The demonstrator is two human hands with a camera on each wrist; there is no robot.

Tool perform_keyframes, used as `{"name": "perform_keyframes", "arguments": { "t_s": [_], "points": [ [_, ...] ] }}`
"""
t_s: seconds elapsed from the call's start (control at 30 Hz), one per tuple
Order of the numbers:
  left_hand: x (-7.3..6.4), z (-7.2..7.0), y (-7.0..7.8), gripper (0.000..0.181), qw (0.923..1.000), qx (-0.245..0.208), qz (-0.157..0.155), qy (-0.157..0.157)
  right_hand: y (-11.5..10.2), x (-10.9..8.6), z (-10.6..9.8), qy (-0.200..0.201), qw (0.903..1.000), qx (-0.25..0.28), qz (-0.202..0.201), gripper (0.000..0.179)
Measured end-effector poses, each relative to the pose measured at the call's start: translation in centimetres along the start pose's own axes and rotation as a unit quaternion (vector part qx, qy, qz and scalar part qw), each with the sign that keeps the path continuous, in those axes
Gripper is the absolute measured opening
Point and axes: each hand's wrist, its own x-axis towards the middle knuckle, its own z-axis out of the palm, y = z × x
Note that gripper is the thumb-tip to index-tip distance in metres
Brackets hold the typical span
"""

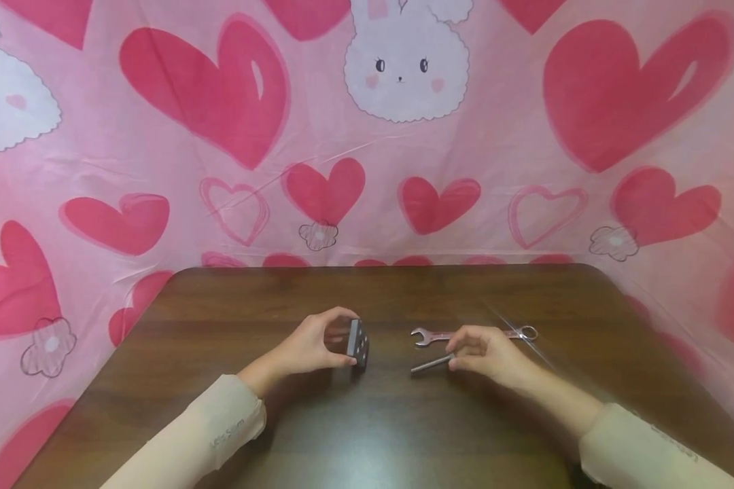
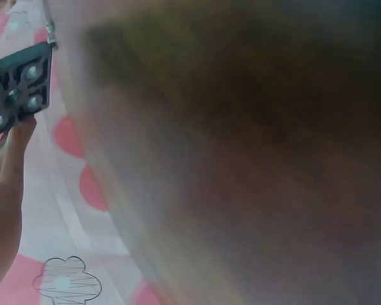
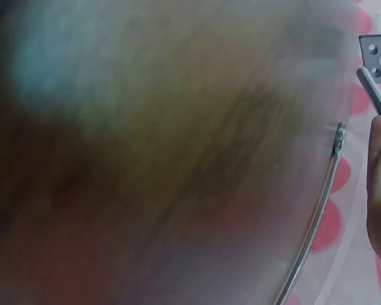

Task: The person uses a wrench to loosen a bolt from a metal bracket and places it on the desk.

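My left hand (image 1: 306, 346) holds a small square grey block (image 1: 355, 341) upright between thumb and fingers. In the left wrist view, the face of the block (image 2: 13, 95) shows several round holes in a dark, recessed surface. A plainer grey face of the block (image 3: 376, 58) appears in the right wrist view. To its right, my right hand (image 1: 488, 353) pinches a slim metal rod (image 1: 429, 365) whose free end points toward the block. Rod and block are apart in the head view. Behind the right hand lies a combination wrench (image 1: 426, 336), its middle partly covered by the fingers.
The brown wooden table (image 1: 355, 435) has rounded far corners. Beyond its far edge hangs a pink cloth (image 1: 379, 149) with hearts and rabbit faces. Both wrist views are mostly filled by a blurred brown surface.
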Motion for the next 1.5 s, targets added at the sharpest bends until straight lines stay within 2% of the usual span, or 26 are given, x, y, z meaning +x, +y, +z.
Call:
{"name": "perform_keyframes", "arguments": {
  "t_s": [0.2, 0.5, 0.67, 0.77, 0.9, 1.13, 1.5],
  "points": [
    [1.0, 0.4, -0.6, 0.063, 0.9985, -0.026, -0.019, -0.043, 0.5, -0.4, -0.3, -0.022, 0.9992, -0.016, 0.028, 0.024],
    [1.3, -0.5, -1.3, 0.059, 0.9983, -0.016, -0.042, -0.036, 0.8, 0.0, -0.2, -0.031, 0.9992, -0.02, 0.018, 0.024],
    [0.6, -1.0, -2.0, 0.059, 0.9976, 0.057, -0.033, -0.022, 1.1, 0.1, 0.0, -0.044, 0.9981, -0.037, 0.019, 0.021],
    [0.2, -1.2, -2.1, 0.06, 0.9927, 0.111, -0.044, -0.016, 1.0, 0.1, 0.0, -0.049, 0.9975, -0.041, 0.029, 0.02],
    [-0.3, -1.3, -2.3, 0.06, 0.9857, 0.159, -0.054, -0.012, 0.9, 0.2, 0.1, -0.05, 0.9969, -0.045, 0.04, 0.019],
    [-0.3, -1.1, -2.4, 0.061, 0.9794, 0.192, -0.062, -0.012, 0.9, 0.2, 0.1, -0.053, 0.9965, -0.048, 0.043, 0.018],
    [-0.1, -1.0, -2.4, 0.063, 0.973, 0.22, -0.063, -0.033, 1.1, 0.3, -0.3, -0.052, 0.9936, -0.094, 0.036, 0.019]
  ]
}}
